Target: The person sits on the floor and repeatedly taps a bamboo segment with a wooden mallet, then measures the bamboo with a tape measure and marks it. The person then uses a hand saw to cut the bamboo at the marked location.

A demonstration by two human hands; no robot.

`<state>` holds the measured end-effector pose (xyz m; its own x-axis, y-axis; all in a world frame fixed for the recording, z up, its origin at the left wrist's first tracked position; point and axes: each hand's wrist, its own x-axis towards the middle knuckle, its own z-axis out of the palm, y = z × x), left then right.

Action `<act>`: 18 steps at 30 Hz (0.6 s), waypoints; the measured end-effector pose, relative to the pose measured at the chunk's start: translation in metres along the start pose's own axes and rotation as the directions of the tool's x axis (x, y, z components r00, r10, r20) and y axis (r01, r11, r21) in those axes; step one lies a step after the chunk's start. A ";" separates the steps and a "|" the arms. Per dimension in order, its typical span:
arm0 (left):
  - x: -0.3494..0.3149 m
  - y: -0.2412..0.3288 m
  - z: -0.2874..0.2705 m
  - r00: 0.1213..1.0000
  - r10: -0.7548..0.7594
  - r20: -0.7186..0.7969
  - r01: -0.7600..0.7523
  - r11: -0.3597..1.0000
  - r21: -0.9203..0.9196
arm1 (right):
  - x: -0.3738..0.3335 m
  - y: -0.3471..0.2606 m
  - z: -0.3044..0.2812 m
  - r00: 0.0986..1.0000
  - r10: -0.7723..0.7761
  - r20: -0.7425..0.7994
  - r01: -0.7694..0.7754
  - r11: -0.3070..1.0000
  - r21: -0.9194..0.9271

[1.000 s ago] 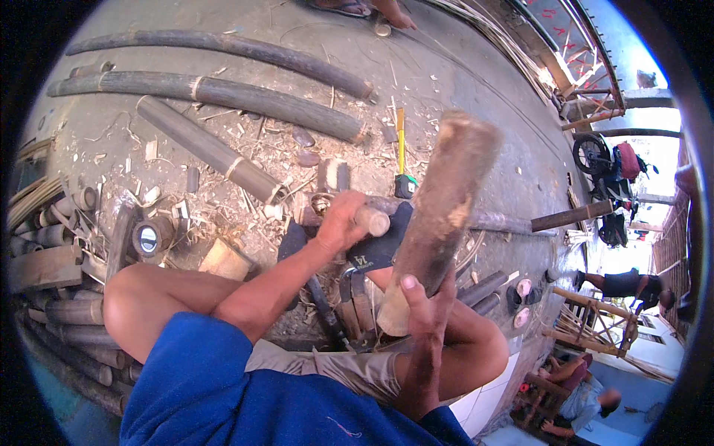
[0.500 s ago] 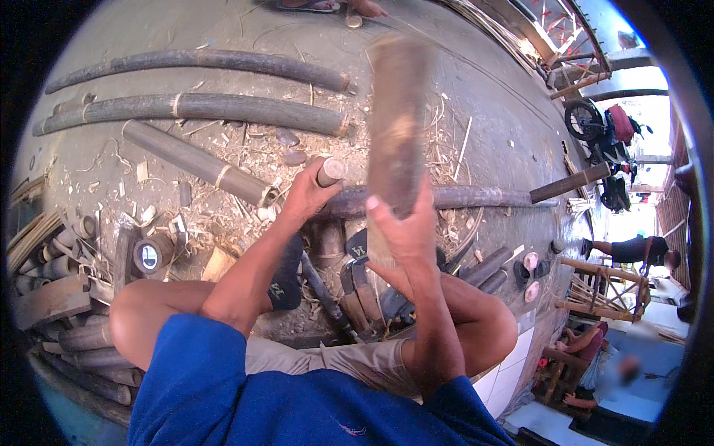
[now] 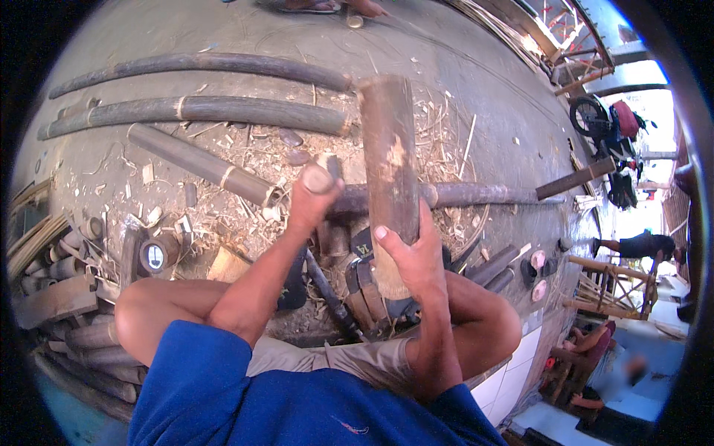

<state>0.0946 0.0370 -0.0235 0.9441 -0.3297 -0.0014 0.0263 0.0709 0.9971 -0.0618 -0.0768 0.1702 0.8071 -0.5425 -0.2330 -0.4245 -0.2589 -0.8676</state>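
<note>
My left hand [image 3: 309, 207] is closed round a wooden handle [image 3: 318, 179], its round pale end turned up. The rest of that tool is mostly hidden by the hand. In my right hand [image 3: 418, 256] is a thick bamboo section [image 3: 390, 167], gripped near its lower end with the thumb across the front. It stands lengthwise in front of me, with a pale chipped patch on its side and a pale lower end. Behind both hands a long dark bamboo pole [image 3: 476, 195] lies across the floor.
Two long bamboo poles [image 3: 223, 109] and a shorter bamboo tube [image 3: 201, 157] lie at the far left. Wood shavings [image 3: 253, 212] cover the floor. Bamboo offcuts [image 3: 93, 334] are piled at left. Other people sit and stand at right near a motorbike [image 3: 606, 123].
The bamboo section in my right hand has come down toward me, and its blur has gone. My left hand has shifted slightly nearer, with the handle's end now tilted more toward me.
</note>
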 end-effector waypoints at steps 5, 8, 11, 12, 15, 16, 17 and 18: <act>0.027 -0.003 -0.018 0.991 -0.092 0.097 0.108 0.979 -0.174 | 0.008 -0.022 -0.004 0.991 -0.124 -0.040 0.124 0.992 -0.016; 0.026 -0.010 -0.019 0.960 -0.122 0.253 0.125 0.992 0.005 | 0.019 -0.029 0.006 0.977 -0.210 -0.032 0.200 0.962 -0.186; 0.039 -0.017 -0.019 0.941 -0.049 0.336 0.091 0.990 -0.109 | 0.037 -0.032 0.010 0.994 -0.050 0.098 0.092 0.866 -0.491; 0.047 -0.020 -0.017 0.934 -0.119 0.337 0.155 0.985 -0.080 | 0.043 -0.033 0.008 0.991 0.006 0.135 0.070 0.835 -0.546; 0.074 -0.026 -0.027 0.900 -0.041 0.435 0.006 0.997 0.083 | 0.055 -0.037 0.007 0.990 -0.099 0.104 0.134 0.898 -0.418; 0.077 -0.027 -0.029 0.868 -0.237 0.437 0.199 0.971 0.132 | 0.058 -0.039 0.010 0.978 -0.206 0.034 0.208 0.940 -0.271; 0.079 -0.028 -0.029 0.874 -0.195 0.445 0.166 0.981 0.106 | 0.061 -0.040 0.010 0.950 -0.306 -0.055 0.298 0.947 -0.123; 0.079 -0.026 -0.030 0.883 -0.182 0.432 0.152 0.983 0.104 | 0.063 -0.041 0.013 0.923 -0.367 -0.115 0.357 0.928 -0.104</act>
<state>0.1779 0.0371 -0.0515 0.6871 -0.7109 -0.1501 0.1348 -0.0782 0.9878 0.0122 -0.0900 0.1857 0.8537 -0.4974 0.1544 -0.1488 -0.5170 -0.8430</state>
